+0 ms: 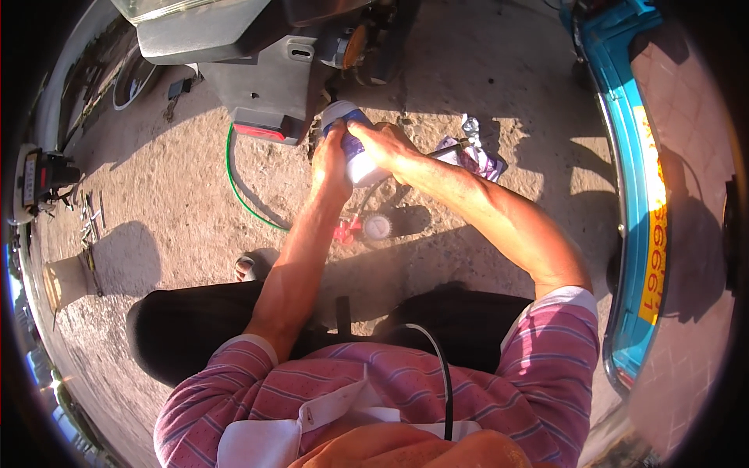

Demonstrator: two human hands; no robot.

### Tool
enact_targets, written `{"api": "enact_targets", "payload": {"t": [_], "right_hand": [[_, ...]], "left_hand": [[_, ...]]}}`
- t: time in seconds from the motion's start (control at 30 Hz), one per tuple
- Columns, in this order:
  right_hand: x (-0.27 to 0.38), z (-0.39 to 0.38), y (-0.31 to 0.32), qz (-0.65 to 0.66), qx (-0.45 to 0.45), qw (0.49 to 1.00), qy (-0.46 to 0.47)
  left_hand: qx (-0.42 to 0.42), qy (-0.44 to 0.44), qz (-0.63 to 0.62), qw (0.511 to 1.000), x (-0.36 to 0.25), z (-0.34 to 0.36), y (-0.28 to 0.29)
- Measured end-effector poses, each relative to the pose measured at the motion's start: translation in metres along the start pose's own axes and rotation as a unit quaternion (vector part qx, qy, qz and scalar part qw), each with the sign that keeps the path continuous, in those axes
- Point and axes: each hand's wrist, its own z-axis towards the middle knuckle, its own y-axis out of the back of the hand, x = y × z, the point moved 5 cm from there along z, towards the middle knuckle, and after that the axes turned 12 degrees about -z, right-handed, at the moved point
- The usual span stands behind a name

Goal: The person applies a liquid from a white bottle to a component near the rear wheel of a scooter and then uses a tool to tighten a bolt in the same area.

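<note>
Both hands up on one white-and-blue plastic bottle, held off the ground just in front of the grey rear bodywork of a scooter, right by its red reflector. Left hand wrapped around the lower body of the bottle, right hand clamped over the upper side, so both grasping it, none of the fingers let go. Looks like early-to-middle going, just a guess: bottle tipped toward the scooter, cap end hidden behind the fingers, so can't tell if open or closed, and can't tell what's inside or how full, walls not see-through. Nothing visibly poured out on the dirt ground. Lying below the hands: a round pressure gauge with a pink fitting, plus a green hose curling off toward the scooter. Crumpled wrapper near the right forearm, contents unclear. Teal vehicle body along the right edge.
</note>
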Motion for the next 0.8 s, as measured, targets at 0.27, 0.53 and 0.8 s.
{"api": "enact_targets", "payload": {"t": [0.27, 0.53, 0.8], "right_hand": [[0.008, -0.014, 0.001, 0.004, -0.009, 0.997, -0.075], [-0.021, 0.021, -0.01, 0.132, 0.032, 0.991, -0.008], [-0.01, 0.013, -0.02, 0.12, -0.102, 0.987, 0.003]], "left_hand": [[0.025, 0.04, -0.095, 0.994, 0.003, -0.024, -0.02], [0.034, -0.023, -0.041, 0.998, -0.004, -0.008, -0.015], [0.005, -0.083, 0.013, 0.996, -0.023, 0.008, 0.014]]}}
